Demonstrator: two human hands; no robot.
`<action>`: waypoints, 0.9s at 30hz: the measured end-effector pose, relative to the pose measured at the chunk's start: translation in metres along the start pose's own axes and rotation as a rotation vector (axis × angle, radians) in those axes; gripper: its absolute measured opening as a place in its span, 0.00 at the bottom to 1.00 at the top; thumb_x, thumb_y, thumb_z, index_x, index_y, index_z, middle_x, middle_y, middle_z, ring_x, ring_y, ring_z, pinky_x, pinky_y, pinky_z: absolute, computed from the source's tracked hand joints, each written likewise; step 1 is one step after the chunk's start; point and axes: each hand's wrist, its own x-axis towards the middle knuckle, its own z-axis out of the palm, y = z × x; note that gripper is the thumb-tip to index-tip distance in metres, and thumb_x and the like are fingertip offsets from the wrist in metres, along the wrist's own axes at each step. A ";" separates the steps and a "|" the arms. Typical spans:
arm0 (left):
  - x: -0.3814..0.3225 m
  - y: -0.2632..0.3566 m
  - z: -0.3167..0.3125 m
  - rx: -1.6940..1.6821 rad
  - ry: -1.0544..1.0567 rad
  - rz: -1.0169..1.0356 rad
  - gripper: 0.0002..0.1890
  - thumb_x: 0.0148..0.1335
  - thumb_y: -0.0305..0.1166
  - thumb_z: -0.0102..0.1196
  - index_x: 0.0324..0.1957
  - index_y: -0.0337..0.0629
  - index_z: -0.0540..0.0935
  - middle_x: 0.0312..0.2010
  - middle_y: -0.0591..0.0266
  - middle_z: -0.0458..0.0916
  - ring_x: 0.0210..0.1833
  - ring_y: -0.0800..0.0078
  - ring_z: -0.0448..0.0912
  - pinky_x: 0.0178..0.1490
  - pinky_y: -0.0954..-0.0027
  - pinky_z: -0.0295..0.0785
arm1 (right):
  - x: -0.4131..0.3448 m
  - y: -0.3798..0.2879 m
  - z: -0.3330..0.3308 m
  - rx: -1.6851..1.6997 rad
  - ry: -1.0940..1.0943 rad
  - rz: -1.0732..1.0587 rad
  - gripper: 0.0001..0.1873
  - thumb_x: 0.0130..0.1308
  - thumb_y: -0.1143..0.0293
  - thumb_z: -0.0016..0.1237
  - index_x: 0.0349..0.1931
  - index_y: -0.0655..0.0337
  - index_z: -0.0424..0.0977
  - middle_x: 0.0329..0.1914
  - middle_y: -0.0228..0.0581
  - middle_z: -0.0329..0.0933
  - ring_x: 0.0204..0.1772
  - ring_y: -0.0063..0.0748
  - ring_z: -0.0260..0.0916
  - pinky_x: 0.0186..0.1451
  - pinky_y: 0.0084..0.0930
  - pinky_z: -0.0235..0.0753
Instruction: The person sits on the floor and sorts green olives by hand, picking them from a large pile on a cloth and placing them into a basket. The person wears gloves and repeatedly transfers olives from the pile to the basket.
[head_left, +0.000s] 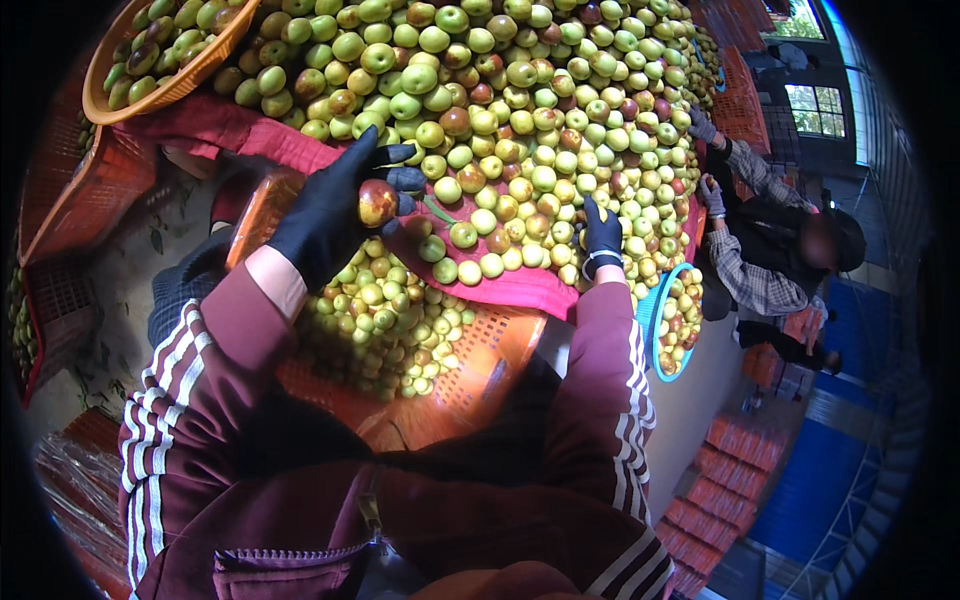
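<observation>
Many round green and reddish-brown fruits, which look like jujubes (544, 178), cover a sloping surface lined with red cloth (525, 289). My left hand (330, 202), in a dark glove, holds a reddish-brown jujube (377, 202) against its palm, with the fingers spread towards the pile. My right hand (602, 234), gloved too, rests among the fruits near the cloth's lower edge; its fingertips are partly hidden, and whether it grips a fruit cannot be told. Below the cloth, an orange plastic crate (495, 352) in front of my body holds more jujubes. A green leaf lies between my hands.
An orange basket (169, 86) of jujubes stands at the upper left, above orange crates (112, 180). A blue basket (660, 315) of fruit is right of my right hand. A co-worker (772, 240) in gloves works at the pile's right side. Stacked crates (712, 502) stand at lower right.
</observation>
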 end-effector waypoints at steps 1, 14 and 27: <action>-0.002 0.001 0.000 0.003 0.024 -0.001 0.27 0.67 0.53 0.37 0.51 0.38 0.70 0.35 0.59 0.79 0.29 0.74 0.77 0.26 0.75 0.69 | -0.008 -0.014 0.005 0.203 0.013 0.103 0.23 0.61 0.51 0.47 0.33 0.67 0.70 0.21 0.40 0.70 0.18 0.27 0.68 0.16 0.24 0.65; -0.007 0.006 -0.005 -0.022 -0.023 -0.002 0.27 0.66 0.54 0.38 0.51 0.39 0.70 0.34 0.59 0.79 0.29 0.74 0.78 0.26 0.74 0.70 | -0.027 -0.041 0.034 0.818 -0.690 -0.137 0.21 0.66 0.58 0.39 0.56 0.58 0.63 0.60 0.34 0.67 0.59 0.29 0.64 0.69 0.44 0.50; -0.016 0.009 -0.003 -0.053 0.009 0.024 0.26 0.66 0.53 0.39 0.52 0.38 0.70 0.35 0.58 0.79 0.30 0.73 0.78 0.28 0.73 0.71 | -0.029 -0.069 0.056 0.328 -0.093 -0.211 0.15 0.62 0.75 0.47 0.49 0.65 0.72 0.46 0.35 0.74 0.47 0.24 0.70 0.50 0.20 0.71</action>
